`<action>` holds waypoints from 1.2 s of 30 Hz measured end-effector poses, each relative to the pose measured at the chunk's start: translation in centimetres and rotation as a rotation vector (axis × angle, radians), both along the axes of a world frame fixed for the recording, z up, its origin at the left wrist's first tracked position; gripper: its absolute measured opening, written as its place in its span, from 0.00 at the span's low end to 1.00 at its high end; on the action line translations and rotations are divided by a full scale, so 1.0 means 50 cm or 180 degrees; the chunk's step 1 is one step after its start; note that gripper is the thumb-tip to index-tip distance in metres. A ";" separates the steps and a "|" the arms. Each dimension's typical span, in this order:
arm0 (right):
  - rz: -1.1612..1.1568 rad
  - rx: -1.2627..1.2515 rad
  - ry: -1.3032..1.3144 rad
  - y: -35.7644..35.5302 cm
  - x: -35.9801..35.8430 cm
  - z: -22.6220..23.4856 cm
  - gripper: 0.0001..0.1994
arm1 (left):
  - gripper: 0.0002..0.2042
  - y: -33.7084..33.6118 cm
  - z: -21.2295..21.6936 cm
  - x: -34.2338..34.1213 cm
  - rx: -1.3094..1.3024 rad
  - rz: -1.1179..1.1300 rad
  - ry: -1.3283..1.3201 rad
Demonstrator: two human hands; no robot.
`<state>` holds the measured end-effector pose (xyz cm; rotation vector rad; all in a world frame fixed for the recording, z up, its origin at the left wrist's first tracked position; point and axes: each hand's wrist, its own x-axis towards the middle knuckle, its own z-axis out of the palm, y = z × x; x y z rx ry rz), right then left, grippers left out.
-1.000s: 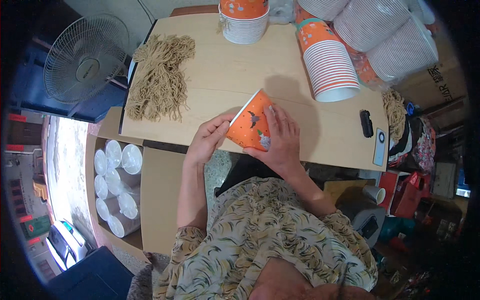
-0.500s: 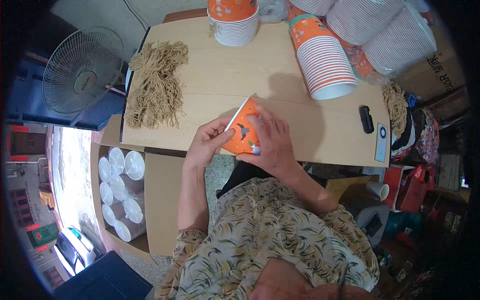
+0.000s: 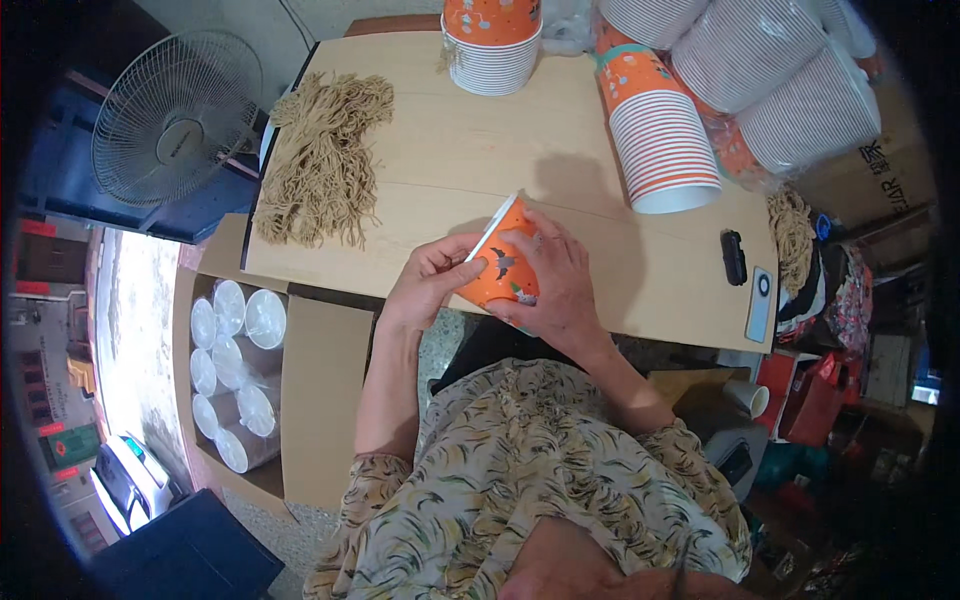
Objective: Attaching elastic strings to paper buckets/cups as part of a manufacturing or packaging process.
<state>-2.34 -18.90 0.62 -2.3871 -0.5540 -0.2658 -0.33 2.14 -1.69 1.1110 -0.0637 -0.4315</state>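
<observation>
Both my hands hold an orange paper cup [image 3: 505,262] over the front edge of the table. It lies tilted, with its white rim toward the upper left and a dark bat print on its side. My left hand [image 3: 425,285] pinches the rim side, thumb on the outer wall. My right hand [image 3: 560,285] wraps around the far side and base, its fingers spread across the wall. Whatever sits inside the cup is hidden. A bundle of tan cords [image 3: 325,165] lies on the table to the left of my hands.
Nested paper cups stand in a stack [image 3: 492,60] at the back. Another stack [image 3: 665,145] lies on its side near bagged cups [image 3: 810,110]. A black object [image 3: 734,258] rests at the right. An open carton [image 3: 320,400] of wrapped cups and a fan [image 3: 178,120] are on the left.
The whole view has turned and shifted slightly. My hands keep hold of the same paper cup, and the cup has tilted a little, with small shifts of my right fingers.
</observation>
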 end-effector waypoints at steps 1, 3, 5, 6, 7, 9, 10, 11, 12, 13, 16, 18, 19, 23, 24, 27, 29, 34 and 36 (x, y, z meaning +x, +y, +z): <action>0.0004 -0.0011 -0.0003 -0.001 0.001 -0.001 0.43 | 0.19 0.000 0.001 0.001 0.0010 -0.0020 0.0020; 0.0021 0.0073 -0.0052 -0.003 0.002 -0.007 0.43 | 0.19 0.001 0.001 0.001 0.0017 -0.0031 0.0035; 0.0044 0.0274 -0.0051 -0.003 0.008 -0.011 0.43 | 0.18 0.003 -0.002 0.002 0.0056 -0.0069 -0.0006; 0.0057 0.0472 -0.0044 -0.003 0.009 -0.013 0.42 | 0.18 0.003 -0.003 0.003 0.0052 -0.0068 -0.0012; 0.0058 0.0470 -0.0051 -0.003 0.010 -0.015 0.42 | 0.18 0.003 -0.004 0.003 0.0042 -0.0065 -0.0022; 0.0039 0.0581 0.0020 0.000 0.010 -0.015 0.40 | 0.18 0.003 -0.002 0.002 0.0036 -0.0054 -0.0036; 0.0049 0.0586 0.0016 0.003 0.009 -0.010 0.40 | 0.18 0.005 0.001 -0.001 0.0029 -0.0002 -0.0049; 0.0055 0.0610 0.0049 0.008 0.007 -0.001 0.37 | 0.17 0.007 0.006 -0.004 0.0027 0.0055 -0.0063; 0.0066 0.0631 0.0073 0.012 0.010 0.003 0.33 | 0.17 0.007 0.011 -0.004 0.0032 0.0074 -0.0079; 0.0094 0.0639 0.0058 0.012 0.011 0.000 0.33 | 0.15 0.005 0.022 -0.006 0.0288 0.0148 -0.0184; 0.0184 0.0792 -0.1026 0.006 -0.005 -0.022 0.16 | 0.10 -0.002 0.071 -0.007 0.1356 0.0509 -0.1264; -0.0156 0.0729 -0.0996 -0.002 -0.033 -0.066 0.14 | 0.11 -0.002 0.100 0.012 0.2688 0.0626 -0.2854; -0.0108 0.0897 -0.0800 -0.006 -0.036 -0.085 0.11 | 0.12 -0.008 0.108 0.017 0.3138 0.0626 -0.3286; -0.0025 0.1069 -0.0037 -0.003 -0.033 -0.141 0.09 | 0.12 0.006 0.064 0.042 0.3708 0.0387 -0.3604; -0.0045 0.1064 0.0097 -0.003 -0.031 -0.148 0.08 | 0.12 0.007 0.052 0.043 0.3724 0.0392 -0.3604; -0.0085 0.1118 0.0347 -0.004 -0.023 -0.179 0.08 | 0.12 0.008 0.035 0.041 0.3641 0.0403 -0.3566; -0.0119 0.1169 0.0465 -0.009 -0.022 -0.201 0.09 | 0.14 0.001 0.044 0.031 0.3343 0.1186 -0.3655; -0.0273 0.1393 0.1308 -0.016 -0.041 -0.213 0.09 | 0.14 0.140 -0.075 0.040 0.2267 0.1810 -0.1286; -0.0166 0.1264 0.0985 -0.016 -0.043 -0.231 0.08 | 0.08 0.207 -0.103 0.065 0.3029 0.1978 -0.1621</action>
